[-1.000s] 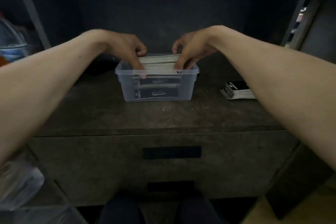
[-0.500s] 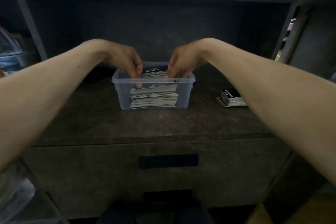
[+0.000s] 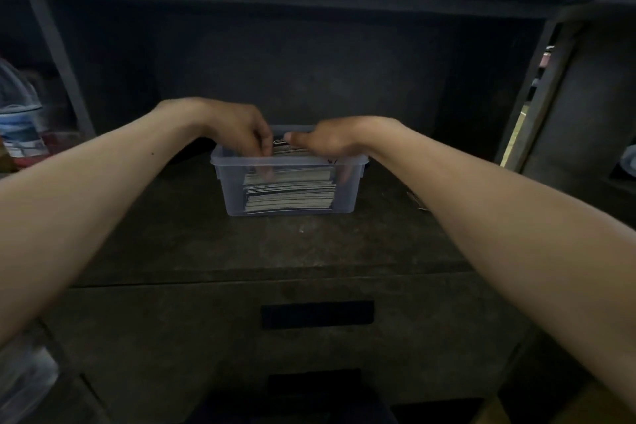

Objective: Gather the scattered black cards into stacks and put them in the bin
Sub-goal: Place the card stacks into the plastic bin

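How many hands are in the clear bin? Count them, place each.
2. The left hand reaches into the bin at its left end, fingers against the card stack; the right hand covers its right end.

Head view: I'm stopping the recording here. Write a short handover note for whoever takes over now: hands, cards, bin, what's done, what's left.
Left hand: fingers down inside the bin, holding the left end of the cards.
Right hand: thumb over the top, fingers down the right end of the same cards.
Cards: piled in the bin, close to its rim; the bin stands on the desk.
Done: this pile is in the bin.
Left: let go and pull both hands out. Check beside the right forearm, where a small corner may be more cards; too little shows to tell.
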The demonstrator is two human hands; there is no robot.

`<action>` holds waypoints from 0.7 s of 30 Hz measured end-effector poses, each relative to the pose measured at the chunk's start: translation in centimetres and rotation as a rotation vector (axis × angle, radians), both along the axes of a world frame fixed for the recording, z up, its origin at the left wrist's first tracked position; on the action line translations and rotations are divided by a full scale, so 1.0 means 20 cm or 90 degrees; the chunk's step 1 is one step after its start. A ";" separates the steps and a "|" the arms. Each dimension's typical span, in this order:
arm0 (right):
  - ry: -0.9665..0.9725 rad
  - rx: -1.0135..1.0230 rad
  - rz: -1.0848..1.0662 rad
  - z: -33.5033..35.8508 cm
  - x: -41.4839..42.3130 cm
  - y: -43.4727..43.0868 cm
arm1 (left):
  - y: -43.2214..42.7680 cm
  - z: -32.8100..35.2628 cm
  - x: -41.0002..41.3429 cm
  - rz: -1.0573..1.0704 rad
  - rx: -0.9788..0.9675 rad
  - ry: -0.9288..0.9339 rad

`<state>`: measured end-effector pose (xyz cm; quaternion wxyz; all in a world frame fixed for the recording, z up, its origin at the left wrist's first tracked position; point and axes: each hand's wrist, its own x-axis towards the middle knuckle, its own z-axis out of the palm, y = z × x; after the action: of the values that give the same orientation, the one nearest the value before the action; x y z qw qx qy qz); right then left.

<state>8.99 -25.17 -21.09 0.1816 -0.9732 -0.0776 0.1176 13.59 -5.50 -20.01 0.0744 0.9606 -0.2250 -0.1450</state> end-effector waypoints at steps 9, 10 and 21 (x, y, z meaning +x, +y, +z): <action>-0.059 -0.071 -0.040 -0.02 0.00 0.05 | -0.02 -0.03 -0.01 0.016 0.056 0.028; -0.067 -0.080 -0.046 -0.02 0.01 0.03 | -0.02 -0.03 -0.01 0.018 0.050 0.035; 0.127 0.000 -0.092 0.00 0.04 -0.02 | -0.02 -0.02 -0.05 -0.003 -0.034 0.065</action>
<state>9.72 -25.61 -21.06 0.1964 -0.9598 0.0113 0.2004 12.60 -5.92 -20.41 0.1111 0.9492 -0.2270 -0.1878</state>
